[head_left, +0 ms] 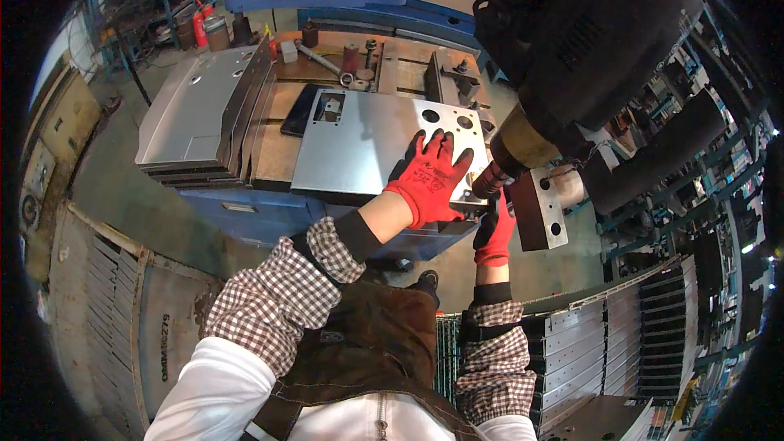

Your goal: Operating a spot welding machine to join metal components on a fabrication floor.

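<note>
A silvery sheet-metal panel point(353, 147) with round holes along its right end and a square cutout at its far left corner lies on the machine table. My left hand point(429, 180), in a red glove with dark fingertips, rests flat on the panel, fingers spread. At the panel's near right corner my right hand point(495, 233), also gloved in red, closes on the edge, its fingertips partly hidden. Just above that corner, the dark tool end of a spindle point(490, 180) points down at the panel, next to both hands. I cannot tell whether it touches the metal.
A stack of bent metal panels point(200, 110) stands at the left. Behind my panel are a dark phone point(300, 110), a wrench point(322, 61) and clamping blocks point(445, 77). The big black machine head point(604, 33) overhangs the right. A bracket with holes point(541, 208) sits beside the spindle.
</note>
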The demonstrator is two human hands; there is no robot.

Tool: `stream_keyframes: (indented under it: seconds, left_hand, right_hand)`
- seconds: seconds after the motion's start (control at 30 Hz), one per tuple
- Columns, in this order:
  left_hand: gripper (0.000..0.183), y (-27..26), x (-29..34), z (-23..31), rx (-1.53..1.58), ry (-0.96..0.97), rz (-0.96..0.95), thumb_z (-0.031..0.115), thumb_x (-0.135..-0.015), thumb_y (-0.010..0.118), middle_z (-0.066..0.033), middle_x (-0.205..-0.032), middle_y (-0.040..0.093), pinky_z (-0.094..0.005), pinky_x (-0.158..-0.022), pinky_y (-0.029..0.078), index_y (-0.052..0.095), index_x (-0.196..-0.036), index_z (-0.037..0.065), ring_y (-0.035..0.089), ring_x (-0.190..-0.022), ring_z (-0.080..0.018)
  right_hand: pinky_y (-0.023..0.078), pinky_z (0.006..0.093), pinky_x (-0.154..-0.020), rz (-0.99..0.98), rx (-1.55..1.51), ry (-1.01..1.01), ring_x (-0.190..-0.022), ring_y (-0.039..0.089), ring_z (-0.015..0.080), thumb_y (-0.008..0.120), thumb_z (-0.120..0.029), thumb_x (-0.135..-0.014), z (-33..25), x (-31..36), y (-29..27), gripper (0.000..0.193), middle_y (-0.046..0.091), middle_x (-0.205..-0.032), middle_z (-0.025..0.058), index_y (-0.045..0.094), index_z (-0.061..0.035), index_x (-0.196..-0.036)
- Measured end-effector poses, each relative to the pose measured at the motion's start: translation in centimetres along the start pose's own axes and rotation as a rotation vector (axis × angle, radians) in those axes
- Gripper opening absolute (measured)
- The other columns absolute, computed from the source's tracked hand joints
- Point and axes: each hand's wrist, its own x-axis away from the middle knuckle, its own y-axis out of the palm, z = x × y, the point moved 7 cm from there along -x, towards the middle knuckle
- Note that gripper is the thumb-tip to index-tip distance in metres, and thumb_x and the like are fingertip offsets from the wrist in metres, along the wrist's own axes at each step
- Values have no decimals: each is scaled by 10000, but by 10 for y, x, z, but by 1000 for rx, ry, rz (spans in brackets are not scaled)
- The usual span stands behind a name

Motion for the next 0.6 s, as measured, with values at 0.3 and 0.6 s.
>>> stream_keyframes:
  seconds: [0.3,0.6]
  left_hand:
    - [1096,-2,2,1,30,25,25,641,-698,759,-338,-1515,335,-658,-1172,177,330,-1547,98,303,-1427,-506]
    - [1069,2,8,-6,5,8,-11,649,-733,728,-334,-1513,340,-662,-1173,164,323,-1552,93,286,-1437,-501]
  right_hand:
    - [419,230,-640,-15,-98,-19,-781,553,81,549,-187,-1011,35,-15,-12,411,644,-1123,13,587,-87,-1408]
    - [510,350,-930,-92,-411,-10,-1158,609,229,542,-226,-1033,-53,-38,-42,360,614,-1320,117,582,-27,-1331]
